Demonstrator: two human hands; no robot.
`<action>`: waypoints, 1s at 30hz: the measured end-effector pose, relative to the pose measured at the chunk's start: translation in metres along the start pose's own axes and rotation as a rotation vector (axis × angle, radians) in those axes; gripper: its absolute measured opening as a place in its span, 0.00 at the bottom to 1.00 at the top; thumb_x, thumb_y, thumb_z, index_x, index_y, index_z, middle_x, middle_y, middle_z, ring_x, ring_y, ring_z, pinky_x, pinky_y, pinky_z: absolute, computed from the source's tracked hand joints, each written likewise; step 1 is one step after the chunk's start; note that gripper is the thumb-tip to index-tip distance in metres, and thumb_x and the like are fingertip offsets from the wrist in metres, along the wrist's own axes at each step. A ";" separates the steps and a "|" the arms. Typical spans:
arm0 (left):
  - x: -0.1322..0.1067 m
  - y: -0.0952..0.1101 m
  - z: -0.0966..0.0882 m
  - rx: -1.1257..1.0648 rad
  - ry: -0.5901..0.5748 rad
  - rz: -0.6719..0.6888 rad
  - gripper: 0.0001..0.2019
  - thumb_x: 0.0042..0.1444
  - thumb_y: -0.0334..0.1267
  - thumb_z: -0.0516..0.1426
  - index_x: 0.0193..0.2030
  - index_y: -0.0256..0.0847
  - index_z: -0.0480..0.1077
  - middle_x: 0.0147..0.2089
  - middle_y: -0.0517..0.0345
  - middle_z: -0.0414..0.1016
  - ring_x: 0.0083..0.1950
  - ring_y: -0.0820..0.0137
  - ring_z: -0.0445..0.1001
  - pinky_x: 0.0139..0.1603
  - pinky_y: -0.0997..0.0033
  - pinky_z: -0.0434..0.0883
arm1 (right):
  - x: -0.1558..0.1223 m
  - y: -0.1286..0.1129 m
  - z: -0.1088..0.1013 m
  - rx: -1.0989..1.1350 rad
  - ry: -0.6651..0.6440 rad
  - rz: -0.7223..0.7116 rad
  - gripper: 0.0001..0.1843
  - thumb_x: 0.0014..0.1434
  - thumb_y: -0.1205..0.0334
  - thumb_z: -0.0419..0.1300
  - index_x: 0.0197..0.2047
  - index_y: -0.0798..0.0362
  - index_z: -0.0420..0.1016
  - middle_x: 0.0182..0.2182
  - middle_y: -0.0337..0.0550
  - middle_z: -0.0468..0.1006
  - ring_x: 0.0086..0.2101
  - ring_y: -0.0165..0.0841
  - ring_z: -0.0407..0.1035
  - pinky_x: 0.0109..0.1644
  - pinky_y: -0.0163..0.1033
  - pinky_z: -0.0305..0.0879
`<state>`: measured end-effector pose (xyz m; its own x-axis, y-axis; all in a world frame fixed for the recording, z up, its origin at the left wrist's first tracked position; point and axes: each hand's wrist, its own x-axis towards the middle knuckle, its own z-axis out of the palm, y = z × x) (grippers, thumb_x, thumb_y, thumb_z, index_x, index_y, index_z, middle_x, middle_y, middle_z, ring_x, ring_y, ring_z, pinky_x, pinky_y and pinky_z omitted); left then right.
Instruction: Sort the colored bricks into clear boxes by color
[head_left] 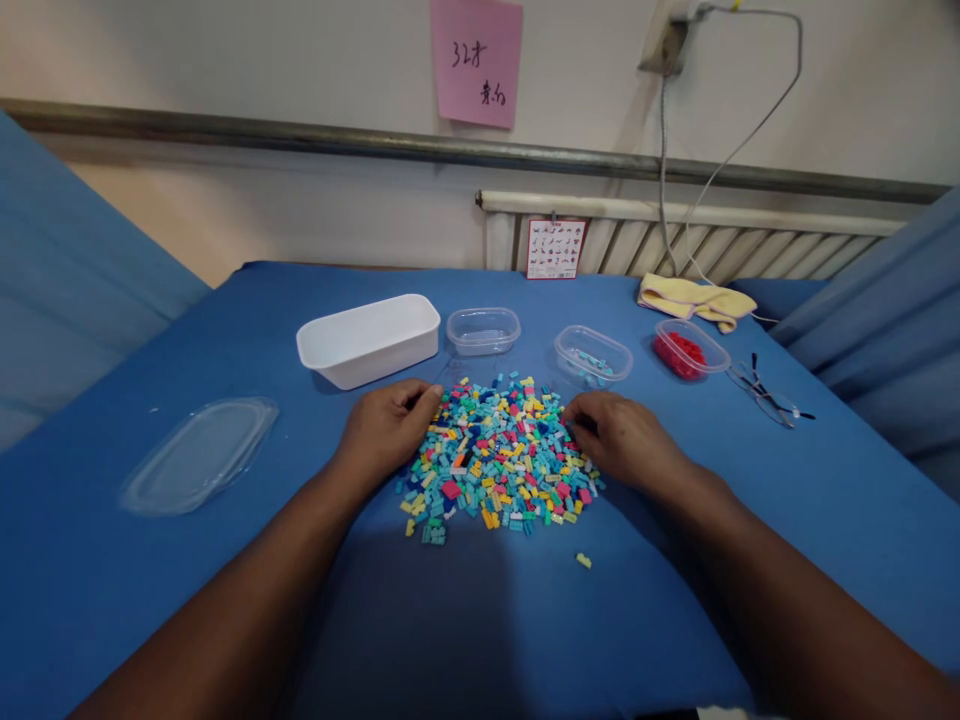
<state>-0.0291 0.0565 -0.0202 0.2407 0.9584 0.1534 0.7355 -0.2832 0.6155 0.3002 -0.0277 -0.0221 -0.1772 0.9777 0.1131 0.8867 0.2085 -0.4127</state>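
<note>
A spread heap of small toy building bricks (499, 455), turquoise, yellow, pink, blue and green, lies on the blue-covered table. My left hand (386, 425) rests at the heap's upper left edge, fingers curled and thumb against the bricks. On the opposite side my right hand (622, 435) is bent inward, its fingertips closed together among the bricks. Whatever either hand's fingers hold is hidden or too small to make out. One pale yellow brick (583, 561) lies apart, nearer to me.
Behind the heap stand a white bin (367, 340), a clear tub (484, 332), a tub with a few turquoise bricks (593, 355) and a tub of red pieces (686, 350). Clear lids (199, 455) lie left; glasses (769, 395) and a yellow cloth (697, 300) lie right.
</note>
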 end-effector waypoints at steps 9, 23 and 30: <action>-0.001 0.002 0.000 0.005 -0.012 -0.010 0.24 0.69 0.58 0.53 0.35 0.43 0.78 0.28 0.60 0.77 0.33 0.64 0.74 0.32 0.68 0.60 | -0.006 0.000 -0.010 0.161 0.193 -0.034 0.12 0.63 0.66 0.60 0.49 0.50 0.78 0.35 0.42 0.82 0.34 0.36 0.75 0.39 0.40 0.67; 0.001 0.002 0.000 0.019 -0.013 -0.011 0.24 0.69 0.58 0.53 0.36 0.43 0.80 0.30 0.59 0.79 0.35 0.64 0.76 0.33 0.69 0.62 | 0.002 0.043 -0.040 0.108 0.645 -0.068 0.15 0.72 0.62 0.60 0.58 0.50 0.82 0.46 0.50 0.85 0.41 0.41 0.80 0.49 0.48 0.76; 0.001 0.002 -0.001 0.012 -0.005 -0.012 0.24 0.68 0.59 0.54 0.37 0.43 0.80 0.31 0.60 0.80 0.35 0.64 0.76 0.34 0.69 0.63 | -0.016 0.034 -0.057 0.250 0.098 -0.155 0.11 0.71 0.56 0.62 0.49 0.47 0.85 0.42 0.44 0.88 0.39 0.37 0.81 0.41 0.40 0.74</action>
<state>-0.0281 0.0566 -0.0185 0.2347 0.9616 0.1425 0.7460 -0.2722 0.6078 0.3574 -0.0383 0.0140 -0.2497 0.9288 0.2737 0.7174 0.3673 -0.5919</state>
